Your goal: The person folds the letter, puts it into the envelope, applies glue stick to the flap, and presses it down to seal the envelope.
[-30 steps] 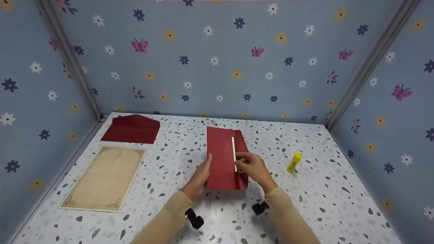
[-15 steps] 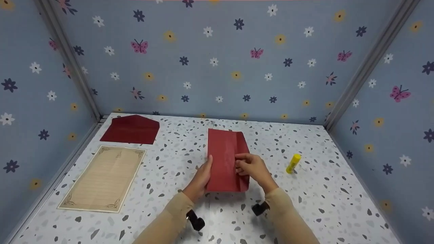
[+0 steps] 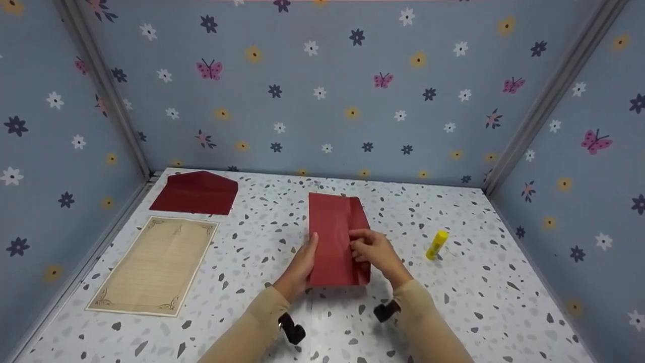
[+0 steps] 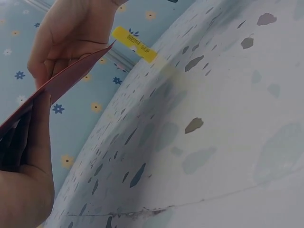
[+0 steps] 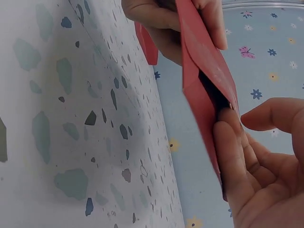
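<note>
The person's left hand (image 3: 300, 259) grasps the near left side of a red envelope (image 3: 330, 252), which lies between the 2 hands above the table (image 3: 272, 222). The right hand (image 3: 375, 252) has its fingertips at the envelope's parted mouth, beside the flap (image 3: 361, 217); whether they pinch the paper, the pictures cannot tell. The step in hand appears to be working inside that mouth. The next move probably calls for a steady left hand while the right hand's fingers clear the mouth without creasing its edge.

Counted, there are 2 red envelopes: 1 between the hands and 1 dark red envelope (image 3: 194, 196) beyond the left hand, farther left. There is 1 bordered tan sheet (image 3: 156, 264) left of that hand, and 1 yellow stick (image 3: 437, 245), perhaps glue, right of the right hand.
</note>
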The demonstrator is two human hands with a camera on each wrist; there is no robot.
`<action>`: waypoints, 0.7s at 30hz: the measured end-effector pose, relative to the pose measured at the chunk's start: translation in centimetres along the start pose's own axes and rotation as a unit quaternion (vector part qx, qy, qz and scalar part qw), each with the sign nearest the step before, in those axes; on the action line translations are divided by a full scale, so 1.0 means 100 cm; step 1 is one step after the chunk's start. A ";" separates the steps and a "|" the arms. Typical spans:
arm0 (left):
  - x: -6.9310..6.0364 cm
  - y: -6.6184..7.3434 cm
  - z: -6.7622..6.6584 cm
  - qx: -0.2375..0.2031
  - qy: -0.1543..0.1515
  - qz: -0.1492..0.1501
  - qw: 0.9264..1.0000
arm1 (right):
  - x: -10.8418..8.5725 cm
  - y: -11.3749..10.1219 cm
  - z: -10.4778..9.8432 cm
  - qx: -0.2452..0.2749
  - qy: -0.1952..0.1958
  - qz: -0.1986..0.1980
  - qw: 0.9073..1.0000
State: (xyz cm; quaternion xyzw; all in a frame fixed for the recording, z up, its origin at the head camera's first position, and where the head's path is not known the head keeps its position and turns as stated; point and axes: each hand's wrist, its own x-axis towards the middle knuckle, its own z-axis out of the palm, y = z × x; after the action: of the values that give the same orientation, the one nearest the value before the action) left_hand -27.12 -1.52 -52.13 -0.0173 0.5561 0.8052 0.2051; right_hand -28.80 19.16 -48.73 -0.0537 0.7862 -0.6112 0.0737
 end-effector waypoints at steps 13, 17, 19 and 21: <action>0.005 -0.003 -0.002 0.013 0.077 0.031 0.996 | -0.010 -0.005 -0.008 -0.103 0.026 -0.048 0.993; 0.006 0.001 -0.003 0.005 0.102 0.051 0.993 | -0.008 0.001 -0.008 -0.113 0.087 -0.075 0.987; 0.006 0.003 -0.004 -0.002 0.102 0.054 0.993 | -0.007 0.005 -0.006 -0.101 0.084 -0.058 0.990; 0.007 0.004 -0.003 -0.010 0.102 0.057 0.993 | -0.006 0.008 -0.005 -0.077 0.057 -0.025 0.995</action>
State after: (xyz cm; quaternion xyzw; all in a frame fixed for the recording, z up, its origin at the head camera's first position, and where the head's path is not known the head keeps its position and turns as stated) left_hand -27.99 -1.73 -52.04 -0.0692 0.5659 0.8154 0.1007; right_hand -28.31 19.91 -49.41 -0.0438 0.8320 -0.5530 0.0088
